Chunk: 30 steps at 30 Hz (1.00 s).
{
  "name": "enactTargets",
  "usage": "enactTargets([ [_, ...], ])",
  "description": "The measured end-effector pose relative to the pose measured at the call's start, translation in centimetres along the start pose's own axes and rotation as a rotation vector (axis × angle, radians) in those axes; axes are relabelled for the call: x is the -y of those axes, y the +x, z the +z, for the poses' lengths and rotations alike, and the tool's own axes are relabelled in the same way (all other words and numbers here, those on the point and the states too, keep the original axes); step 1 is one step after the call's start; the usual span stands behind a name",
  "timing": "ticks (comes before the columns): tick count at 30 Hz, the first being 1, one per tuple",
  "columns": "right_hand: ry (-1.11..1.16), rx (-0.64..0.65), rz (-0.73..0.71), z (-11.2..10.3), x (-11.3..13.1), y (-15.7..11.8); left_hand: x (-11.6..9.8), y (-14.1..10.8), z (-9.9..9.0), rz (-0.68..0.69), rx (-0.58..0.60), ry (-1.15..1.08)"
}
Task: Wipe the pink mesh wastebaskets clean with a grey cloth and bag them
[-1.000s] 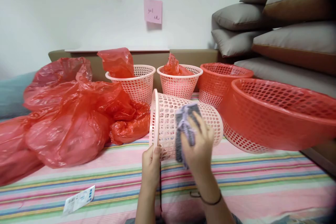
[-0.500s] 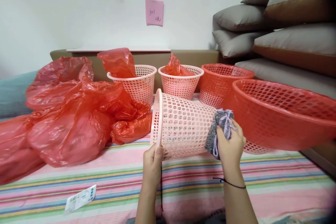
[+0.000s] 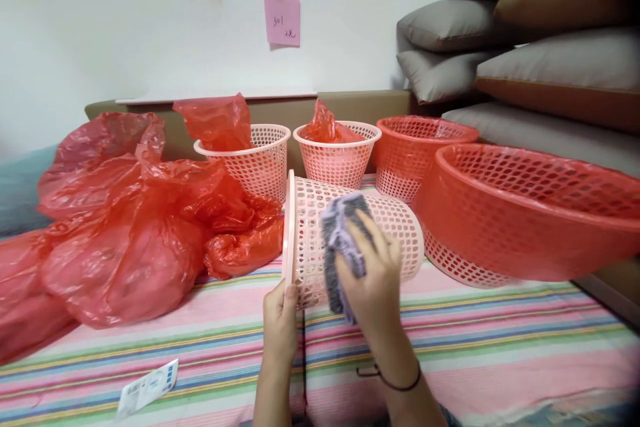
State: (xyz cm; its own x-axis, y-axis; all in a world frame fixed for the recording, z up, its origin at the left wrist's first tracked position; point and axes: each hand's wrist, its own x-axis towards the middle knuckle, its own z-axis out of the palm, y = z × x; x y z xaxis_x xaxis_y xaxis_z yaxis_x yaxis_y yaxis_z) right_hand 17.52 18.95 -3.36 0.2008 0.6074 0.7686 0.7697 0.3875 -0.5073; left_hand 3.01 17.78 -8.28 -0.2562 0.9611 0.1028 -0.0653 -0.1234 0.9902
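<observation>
Pale pink perforated plastic basket (image 3: 310, 240) is held on its side over a striped cloth (image 3: 225, 347), rim to the left and base to the right; from here I cannot tell whether it touches the cloth. The left hand (image 3: 281, 320) pinches the lower rim between thumb and fingers. The right hand (image 3: 373, 273) presses a bunched grey-and-lilac fabric cloth (image 3: 333, 280) against the basket's side, and a thin black cord bracelet (image 3: 403, 387) circles that wrist.

Behind it stand 2 upright pale pink baskets (image 3: 333, 167), each with red plastic film inside. To the right are 2 more upright baskets (image 3: 505, 220), covered in red plastic down to their lower parts, which show pale pink mesh. A heap of crinkled translucent red plastic bags (image 3: 125, 240) spreads at left, with 1 white printed tag (image 3: 147, 388) nearer the front. Beyond, grey-and-brown cushions (image 3: 560, 73) are stacked at right, and 1 pink square paper note (image 3: 283, 21) is on the wall.
</observation>
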Motion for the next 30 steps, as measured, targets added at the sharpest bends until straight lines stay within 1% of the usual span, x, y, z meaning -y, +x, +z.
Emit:
enactTargets([
  [2, -0.075, -0.123, 0.126, -0.7, -3.8, 0.4, 0.2, 0.0, 0.0, -0.016, -0.005, -0.019],
  [5, -0.140, -0.220, 0.336, -1.9, -8.9, 0.4, 0.3, 0.0, 0.1, -0.005, 0.008, -0.024],
  [6, -0.141, -0.230, 0.397, -2.2, -10.0, 0.3, 0.3, 0.0, 0.1, 0.003, 0.012, -0.020],
  [8, -0.110, -0.241, 0.474, -2.5, -11.4, 0.0, 0.4, 0.0, 0.1, 0.016, 0.014, -0.012],
  [10, -0.074, -0.249, 0.497, -2.5, -11.7, -0.3, 0.5, 0.1, 0.0, 0.022, 0.007, -0.006],
  [13, -0.060, -0.270, 0.503, -2.1, -11.3, -0.4, 0.5, 0.1, -0.1, 0.026, -0.005, 0.001],
  [23, 0.013, -0.288, 0.494, -1.7, -11.4, -0.5, 0.3, 0.0, -0.2, 0.050, 0.040, -0.007],
  [27, 0.029, -0.285, 0.505, -1.6, -11.4, -0.6, 0.3, 0.3, -0.9, 0.061, 0.087, -0.006],
  [30, 0.046, -0.277, 0.543, -1.6, -11.4, -0.6, 0.4, 0.5, -2.2, 0.033, 0.116, 0.019],
])
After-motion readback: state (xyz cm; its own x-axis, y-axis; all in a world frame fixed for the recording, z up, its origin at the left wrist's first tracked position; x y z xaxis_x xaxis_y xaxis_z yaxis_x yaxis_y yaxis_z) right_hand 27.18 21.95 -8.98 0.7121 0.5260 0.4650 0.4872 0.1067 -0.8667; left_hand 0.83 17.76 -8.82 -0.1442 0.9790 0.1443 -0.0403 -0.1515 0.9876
